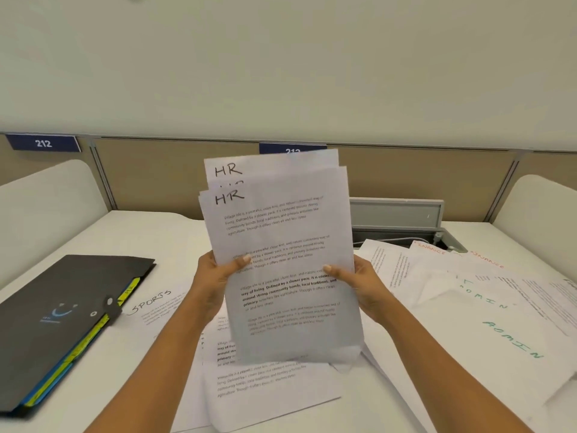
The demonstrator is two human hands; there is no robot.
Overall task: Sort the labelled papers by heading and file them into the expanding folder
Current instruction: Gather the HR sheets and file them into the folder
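Note:
Both hands hold a stack of papers headed HR (281, 245) upright above the desk, its lower edge down among the loose sheets. My left hand (215, 276) grips the stack's left edge with the thumb on the front. My right hand (359, 282) grips the right edge the same way. The black expanding folder (59, 317) lies shut at the left, with yellow and blue tabs showing along its edge. A sheet headed SPORTS (156, 307) lies beside the folder. ADMIN papers (499, 332) and FINANCE papers (437, 251) lie spread at the right.
More printed sheets (265, 389) lie on the white desk (150, 232) under the held stack. A grey cable tray (396, 214) with its lid up sits at the back right. A beige partition with blue number plates (43, 142) runs behind the desk.

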